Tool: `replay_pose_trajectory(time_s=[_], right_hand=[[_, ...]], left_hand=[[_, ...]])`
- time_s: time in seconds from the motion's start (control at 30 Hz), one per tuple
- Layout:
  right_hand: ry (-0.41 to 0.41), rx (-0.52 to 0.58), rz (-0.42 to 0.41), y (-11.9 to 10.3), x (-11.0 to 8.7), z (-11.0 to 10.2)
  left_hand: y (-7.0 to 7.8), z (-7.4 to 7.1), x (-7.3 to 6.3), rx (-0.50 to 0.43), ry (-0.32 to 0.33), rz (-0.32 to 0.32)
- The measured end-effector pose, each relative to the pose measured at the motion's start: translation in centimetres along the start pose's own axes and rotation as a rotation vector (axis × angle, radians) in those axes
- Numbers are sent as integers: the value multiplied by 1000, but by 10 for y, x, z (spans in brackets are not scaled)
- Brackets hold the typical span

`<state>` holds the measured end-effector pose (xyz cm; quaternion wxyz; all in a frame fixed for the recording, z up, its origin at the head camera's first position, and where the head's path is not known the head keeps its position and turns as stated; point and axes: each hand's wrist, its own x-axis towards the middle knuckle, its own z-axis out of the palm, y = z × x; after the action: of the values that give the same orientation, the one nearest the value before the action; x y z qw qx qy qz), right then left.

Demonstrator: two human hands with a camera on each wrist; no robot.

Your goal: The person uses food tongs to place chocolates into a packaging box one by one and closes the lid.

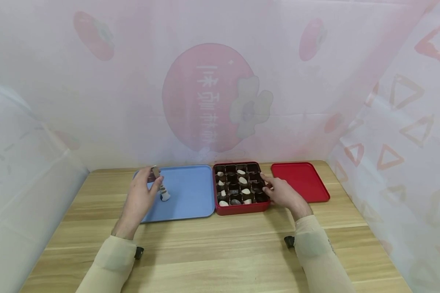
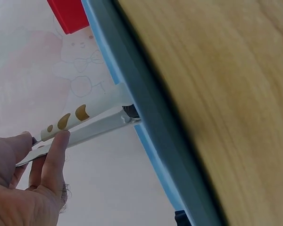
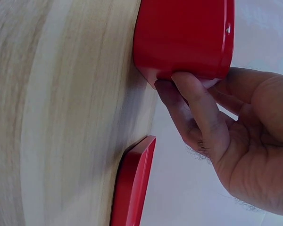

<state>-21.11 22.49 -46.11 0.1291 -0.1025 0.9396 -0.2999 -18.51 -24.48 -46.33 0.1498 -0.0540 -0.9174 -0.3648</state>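
My left hand (image 1: 139,199) holds a pair of tongs (image 2: 80,117) with pale arms and gold spots, thumb on one arm and fingers on the other. Their white tips (image 1: 165,197) point down at the blue tray (image 1: 187,195). Something dark (image 2: 130,111) shows between the tips, partly hidden by the tray's rim. On the right, my right hand (image 1: 284,192) grips the side and rim of a red box (image 1: 242,209). Inside the box, a dark divided insert (image 1: 234,188) holds several pale pieces and some dark grey ones, one per compartment; other compartments on its right look dark.
A flat red lid (image 1: 300,181) lies right of the box, partly behind my right forearm. Tray and box stand side by side on the wooden table (image 1: 212,248). Printed white sheeting (image 1: 132,101) encloses the back and sides.
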Motion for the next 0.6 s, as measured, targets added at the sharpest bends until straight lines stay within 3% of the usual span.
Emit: replay_pose_trajectory(time_s=[0.33, 0.6], right_hand=[[2, 10, -1, -1, -1, 1], [1, 17, 6, -2, -1, 1]], left_hand=[[3, -3, 1, -48, 14, 12], [27, 1, 8, -108, 62, 84]])
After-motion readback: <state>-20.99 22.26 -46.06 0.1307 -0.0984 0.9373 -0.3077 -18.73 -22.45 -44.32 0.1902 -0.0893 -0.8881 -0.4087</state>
